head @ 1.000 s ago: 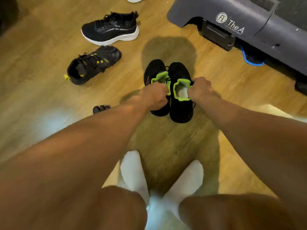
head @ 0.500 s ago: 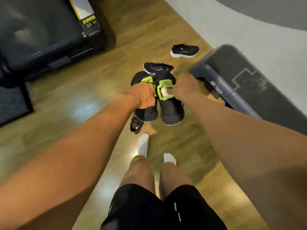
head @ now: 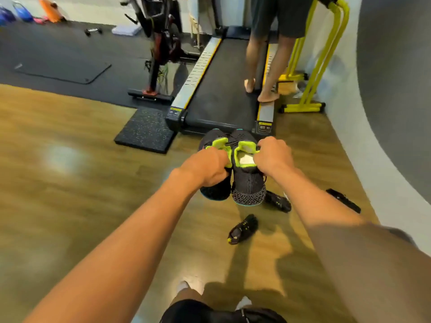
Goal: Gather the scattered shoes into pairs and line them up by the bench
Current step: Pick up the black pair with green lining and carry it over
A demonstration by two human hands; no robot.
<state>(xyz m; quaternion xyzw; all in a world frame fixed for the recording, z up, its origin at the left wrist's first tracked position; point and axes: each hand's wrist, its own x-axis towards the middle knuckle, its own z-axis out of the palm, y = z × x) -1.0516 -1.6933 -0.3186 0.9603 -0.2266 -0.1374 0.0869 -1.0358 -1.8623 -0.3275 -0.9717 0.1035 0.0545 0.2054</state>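
While both are carried clear of the wooden floor (head: 81, 206), the black knit trainers with lime-green collars (head: 248, 183) hang side by side, flanks touching, in front of the person and short of the black treadmill (head: 221, 89).

Grip: left hand (head: 207, 169) curled round the collar of the left one, right hand (head: 274, 156) curled round the collar of the right one. Both are firm grasps, one shoe per hand.

Orientation: long axes parallel and running away from the wearer. Toes point toward the treadmill, with the heels and latticed soles nearest the camera and sagging lower.

Progress (judgement): one pair matched and in hand, not yet set down. No bench in view, so the line-up cannot be checked and appears not begun for this pair.

Left to do: a black shoe with yellow accents (head: 243, 229) lies on the floor below the carried pair, and a second similar black shoe (head: 279, 202) lies just right of the heels. They are near each other but not aligned, probably a pair awaiting collection.

A dark flat object (head: 342, 200) lies farther right near the wall; cannot tell whether it is footwear.

Another person's bare legs (head: 268, 66) stand on the treadmill.
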